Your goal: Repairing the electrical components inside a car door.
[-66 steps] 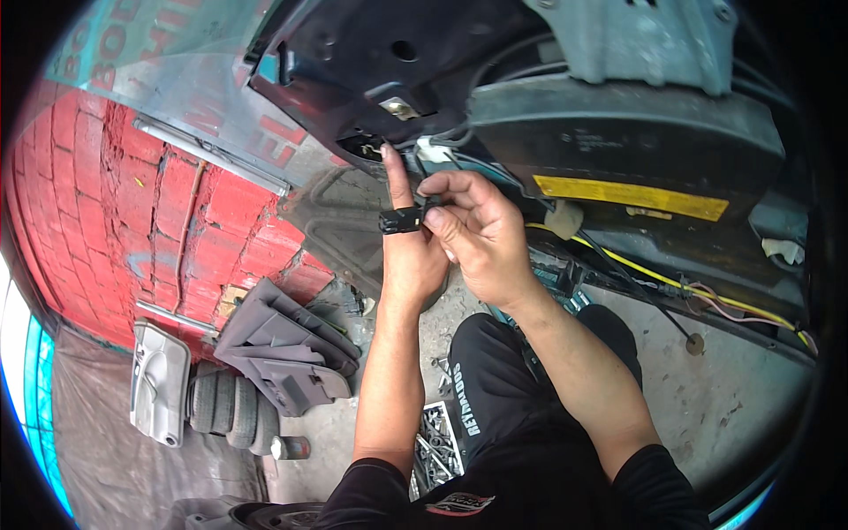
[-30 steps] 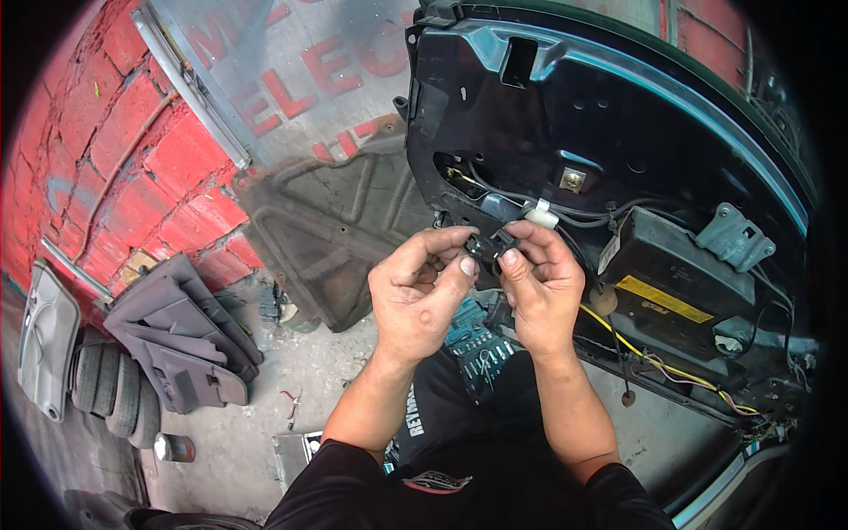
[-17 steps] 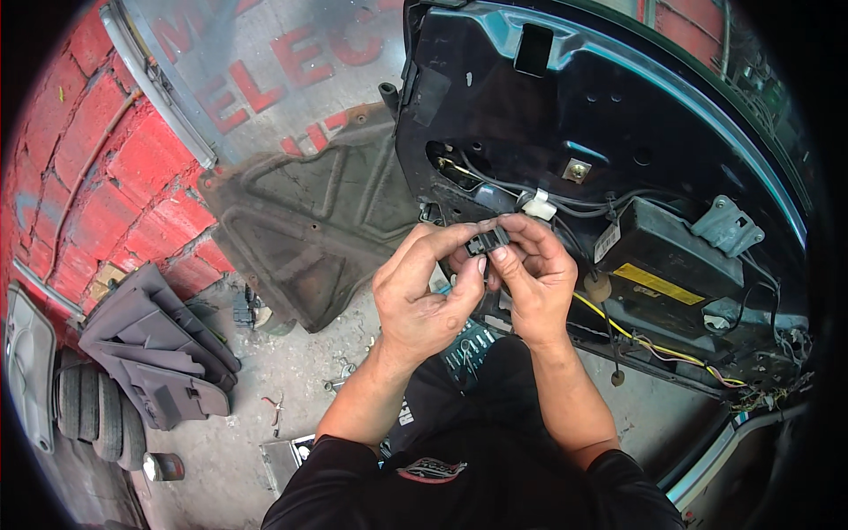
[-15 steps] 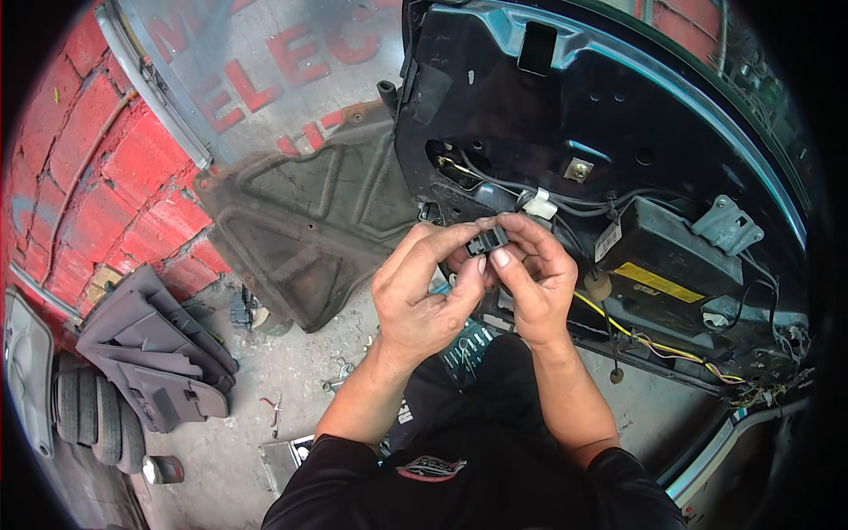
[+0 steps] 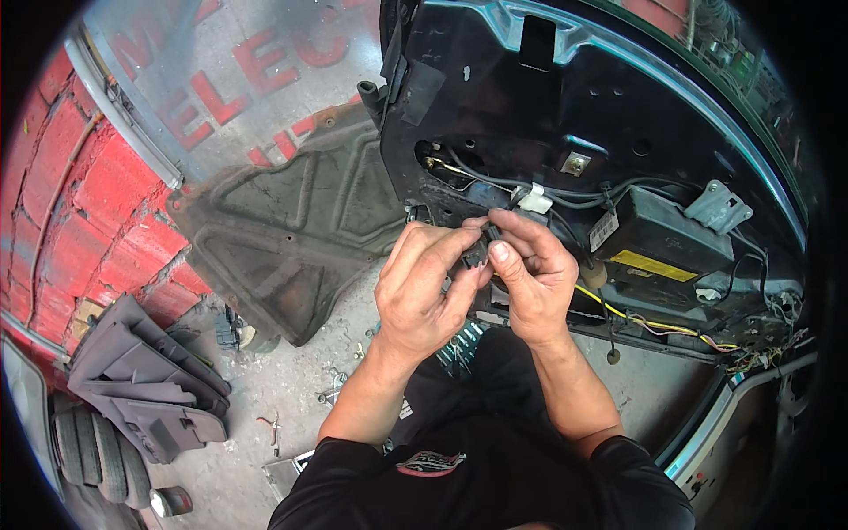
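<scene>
Both hands pinch a small black plastic part (image 5: 477,253), blocky and partly hidden by the fingers; it could be a switch or a connector. My left hand (image 5: 422,281) grips its left side with thumb and fingertips. On the other side, my right hand (image 5: 535,278) has its thumb and forefinger closed on the part. Right behind the hands stands a dark car door (image 5: 530,115) with its inner trim off. Cables (image 5: 583,205) run across it to a black box (image 5: 662,234) with a yellow label.
A dark moulded panel (image 5: 291,238) leans at the far left. A grey door trim panel (image 5: 150,380) stands near the red brick wall (image 5: 124,194), with tyres (image 5: 102,450) and a can (image 5: 170,502) nearby. Pliers (image 5: 274,433) and a teal socket tray (image 5: 459,352) lie on the floor.
The black part has been turned between my fingers and shows a narrower side. My hands stay close together at nearly the same place; the view has shifted slightly.
</scene>
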Motion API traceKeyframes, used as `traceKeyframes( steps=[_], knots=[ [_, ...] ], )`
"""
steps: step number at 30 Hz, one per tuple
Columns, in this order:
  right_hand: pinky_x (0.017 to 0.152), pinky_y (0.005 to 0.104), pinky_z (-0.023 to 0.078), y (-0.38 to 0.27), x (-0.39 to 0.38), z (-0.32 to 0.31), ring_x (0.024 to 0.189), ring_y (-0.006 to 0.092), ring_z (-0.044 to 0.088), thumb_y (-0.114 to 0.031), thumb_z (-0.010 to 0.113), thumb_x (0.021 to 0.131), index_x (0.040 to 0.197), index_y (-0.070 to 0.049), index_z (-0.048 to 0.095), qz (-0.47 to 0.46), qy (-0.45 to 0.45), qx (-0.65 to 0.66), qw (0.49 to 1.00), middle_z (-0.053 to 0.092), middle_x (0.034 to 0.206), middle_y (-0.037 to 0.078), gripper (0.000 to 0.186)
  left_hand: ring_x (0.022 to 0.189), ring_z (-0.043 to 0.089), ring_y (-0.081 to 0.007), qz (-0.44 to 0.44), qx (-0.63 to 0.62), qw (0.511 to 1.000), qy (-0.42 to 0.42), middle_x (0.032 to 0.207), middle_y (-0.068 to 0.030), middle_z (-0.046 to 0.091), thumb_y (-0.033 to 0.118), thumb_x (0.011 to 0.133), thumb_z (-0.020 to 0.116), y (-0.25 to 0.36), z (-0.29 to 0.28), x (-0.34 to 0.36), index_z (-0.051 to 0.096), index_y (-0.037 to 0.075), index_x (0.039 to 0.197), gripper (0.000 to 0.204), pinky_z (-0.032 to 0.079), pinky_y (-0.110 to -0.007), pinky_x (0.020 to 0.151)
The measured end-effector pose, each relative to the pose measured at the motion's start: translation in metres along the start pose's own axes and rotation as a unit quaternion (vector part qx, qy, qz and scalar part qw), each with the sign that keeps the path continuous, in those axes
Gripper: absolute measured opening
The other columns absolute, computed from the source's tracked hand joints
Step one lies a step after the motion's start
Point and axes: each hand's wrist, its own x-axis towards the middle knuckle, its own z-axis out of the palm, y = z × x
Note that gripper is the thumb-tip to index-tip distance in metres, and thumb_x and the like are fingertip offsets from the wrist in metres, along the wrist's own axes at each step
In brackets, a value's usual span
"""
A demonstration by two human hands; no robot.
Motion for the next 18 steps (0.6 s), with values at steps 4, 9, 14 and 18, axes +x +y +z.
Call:
traceKeyframes(
  steps=[4,9,14,18],
  knots=[
    [0.075,0.0292,0.063,-0.002,0.001,0.015,0.088,0.0159,0.074,-0.003,0.070,0.105,0.142,0.008,0.061,-0.010,0.004,-0.035,0.999,0.076,0.122,0.021,0.039,0.087,0.070,-0.0251,0.024,-0.006,0.999,0.023,0.105,-0.0188,0.075,-0.007,0.080,0.078,-0.013,-0.004,-0.005,0.073,-0.008,0.115,0.035,0.056,-0.035,0.076],
    [0.076,0.0294,0.064,0.006,0.004,0.016,0.084,0.0155,0.075,-0.001,0.067,0.106,0.143,0.005,0.063,-0.041,-0.022,-0.038,0.998,0.077,0.122,0.019,0.038,0.092,0.071,-0.0225,-0.148,-0.167,0.971,0.086,0.106,-0.0156,0.075,-0.005,0.090,0.078,-0.019,-0.007,-0.027,0.071,-0.006,0.120,0.031,0.057,-0.034,0.080],
    [0.071,0.0279,0.064,-0.006,0.016,0.013,0.083,0.0130,0.075,0.000,0.070,0.103,0.132,0.003,0.073,-0.055,-0.057,-0.173,0.982,0.078,0.120,0.016,0.029,0.097,0.073,-0.0178,-0.290,-0.399,0.867,0.069,0.110,-0.0132,0.076,0.005,0.102,0.074,-0.027,-0.011,-0.032,0.065,-0.006,0.133,0.034,0.060,-0.032,0.089],
    [0.073,0.0274,0.064,-0.021,0.022,0.014,0.086,0.0139,0.077,0.002,0.073,0.099,0.132,0.003,0.072,-0.078,-0.093,-0.270,0.955,0.079,0.118,0.015,0.032,0.095,0.073,-0.0191,-0.276,-0.507,0.814,0.062,0.110,-0.0144,0.076,0.007,0.102,0.074,-0.038,-0.009,-0.032,0.065,-0.006,0.132,0.034,0.061,-0.034,0.088]
  ],
)
